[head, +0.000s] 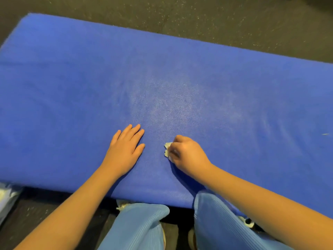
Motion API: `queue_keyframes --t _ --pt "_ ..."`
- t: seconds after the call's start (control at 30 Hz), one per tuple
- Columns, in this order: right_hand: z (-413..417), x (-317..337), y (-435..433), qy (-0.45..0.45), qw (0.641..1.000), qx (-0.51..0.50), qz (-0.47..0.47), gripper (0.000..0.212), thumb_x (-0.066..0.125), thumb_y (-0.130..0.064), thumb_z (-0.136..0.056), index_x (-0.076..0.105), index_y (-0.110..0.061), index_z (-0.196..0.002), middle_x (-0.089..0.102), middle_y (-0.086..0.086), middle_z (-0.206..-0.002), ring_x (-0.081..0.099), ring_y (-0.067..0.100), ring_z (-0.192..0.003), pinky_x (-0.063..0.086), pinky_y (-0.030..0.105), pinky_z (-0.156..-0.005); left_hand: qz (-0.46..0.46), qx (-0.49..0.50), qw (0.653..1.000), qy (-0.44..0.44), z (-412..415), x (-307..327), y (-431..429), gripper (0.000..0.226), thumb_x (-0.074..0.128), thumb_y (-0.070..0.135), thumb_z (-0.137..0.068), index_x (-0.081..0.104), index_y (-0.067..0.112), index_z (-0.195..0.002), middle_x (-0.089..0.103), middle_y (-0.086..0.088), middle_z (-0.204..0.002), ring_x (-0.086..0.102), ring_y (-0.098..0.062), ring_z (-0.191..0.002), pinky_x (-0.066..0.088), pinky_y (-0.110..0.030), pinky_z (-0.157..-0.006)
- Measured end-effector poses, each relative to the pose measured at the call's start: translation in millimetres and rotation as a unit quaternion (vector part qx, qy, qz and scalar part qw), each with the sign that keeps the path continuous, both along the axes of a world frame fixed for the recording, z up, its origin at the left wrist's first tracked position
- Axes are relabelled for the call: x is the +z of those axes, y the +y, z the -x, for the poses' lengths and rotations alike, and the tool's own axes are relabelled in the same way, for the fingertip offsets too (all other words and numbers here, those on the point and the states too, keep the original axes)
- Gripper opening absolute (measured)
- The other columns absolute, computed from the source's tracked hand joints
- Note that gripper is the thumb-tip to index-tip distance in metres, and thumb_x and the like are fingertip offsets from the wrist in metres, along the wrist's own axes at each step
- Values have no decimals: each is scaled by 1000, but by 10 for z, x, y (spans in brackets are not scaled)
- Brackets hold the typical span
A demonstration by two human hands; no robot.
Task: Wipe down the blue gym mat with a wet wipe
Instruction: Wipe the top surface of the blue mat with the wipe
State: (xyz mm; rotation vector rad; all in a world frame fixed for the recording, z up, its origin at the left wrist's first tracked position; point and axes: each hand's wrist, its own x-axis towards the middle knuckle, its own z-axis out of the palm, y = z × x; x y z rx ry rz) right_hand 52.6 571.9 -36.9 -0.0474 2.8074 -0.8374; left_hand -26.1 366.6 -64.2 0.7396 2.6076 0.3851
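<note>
We see the mat (72,91) stretching left to right on the floor; our left hand (126,150) lies flat on its near edge, fingers straight, while our right hand (187,156) beside it, the nearer one, bunches the wipe (167,149), unwiped mat lying beyond the fingers

Left hand (126,152): palm down, flat on the mat (81,87). Left fingers (133,132) are straight, close together and point away from me, with the thumb splayed to the right. Wrist straight. Left forearm (81,199) is bare and comes in from lower left.

Right hand (187,156): knuckles up, right fingers (178,139) curled under. They pinch a crumpled wet wipe (167,149), which pokes out on the side facing my left hand. Right forearm (261,195) is bare and comes in from lower right.

The hands are side by side, near each other, not touching.
</note>
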Motion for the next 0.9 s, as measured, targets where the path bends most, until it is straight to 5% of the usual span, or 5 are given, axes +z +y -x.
queue_keyframes --t 0.2,0.4,0.57,0.7,0.9 --pt "-333 283 -189 -64 978 160 116 12 64 -16 -80 74 -13 -87 61 5 -90 57 21 -78 43 30 -66 7 -6 1000 -13 -73 70 -131 89 1 63 -77 29 22 -151 18 8 -159 7 -13 -148 1 -35 -118" --pt "-210 85 -210 46 999 13 26 24 54 -24 -79 70 -8 -73 57 11 -77 57 34 -67 44 35 -52 17 -4 999 -40 -214 204 -294 90 3 66 -75 29 25 -151 17 11 -159 6 -11 -148 0 -34 -118" --pt "-462 198 -361 18 983 159 94 14 60 -20 -79 73 -16 -81 62 5 -83 58 27 -70 45 27 -59 24 -11 998 -62 -323 317 -493 71 25 56 -83 31 29 -149 16 15 -158 5 -7 -147 1 -32 -117" --pt "-365 114 -264 42 993 104 47 25 54 -30 -82 71 -12 -81 60 6 -82 58 30 -72 49 39 -55 20 -16 995 -93 -362 424 -648 84 24 74 -73 33 35 -147 15 26 -152 7 -4 -146 6 -31 -118" --pt "-610 213 -306 85 977 190 55 31 43 -34 -83 70 -19 -75 60 0 -76 57 23 -63 44 28 -45 34 -44 991 -123 -378 529 -886 91 31 83 -59 22 49 -143 1 35 -146 -2 8 -140 6 -32 -120"
